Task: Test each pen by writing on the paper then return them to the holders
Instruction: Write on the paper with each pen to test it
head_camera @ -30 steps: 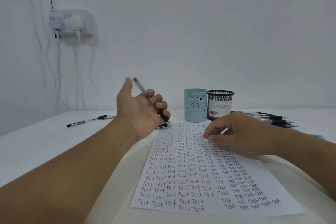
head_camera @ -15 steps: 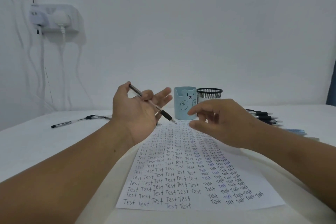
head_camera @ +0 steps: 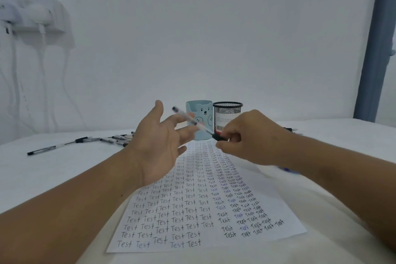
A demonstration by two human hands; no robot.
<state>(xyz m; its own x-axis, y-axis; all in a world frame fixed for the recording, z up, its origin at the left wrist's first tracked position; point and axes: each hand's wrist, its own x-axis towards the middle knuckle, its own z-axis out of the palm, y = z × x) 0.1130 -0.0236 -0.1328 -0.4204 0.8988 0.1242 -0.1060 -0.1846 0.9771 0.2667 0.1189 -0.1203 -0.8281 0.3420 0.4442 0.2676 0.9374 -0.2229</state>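
The pen (head_camera: 194, 122) is hanging in the air above the far end of the paper (head_camera: 201, 201), just in front of the two holders, slanting from its clear end at upper left down to its dark grip end at lower right. A second ago it was being pressed to the sheet in the left hand's writing grip; now the right hand (head_camera: 250, 137) is pinching it at the dark grip end, thumb and forefinger closed round it, while the left hand (head_camera: 158, 146) is spreading wide, palm up, its fingers straightening under the barrel and barely touching it. The right hand, which was lying flat on the paper as a steadying weight, is now lifted off it.

This is looking like a hand-over: the writing test for this pen seems to be finished and the pen is passing to the right hand, probably for dropping into a holder. The blue bear holder (head_camera: 200, 122) and the black mesh holder (head_camera: 227, 119) are standing side by side just beyond the hands, and no pens are showing above their rims.

Loose pens (head_camera: 64, 144) are lying on the table (head_camera: 53, 178) to the left, and more pens are partly hiding behind the right wrist. The sheet is almost filled with rows of "Test"
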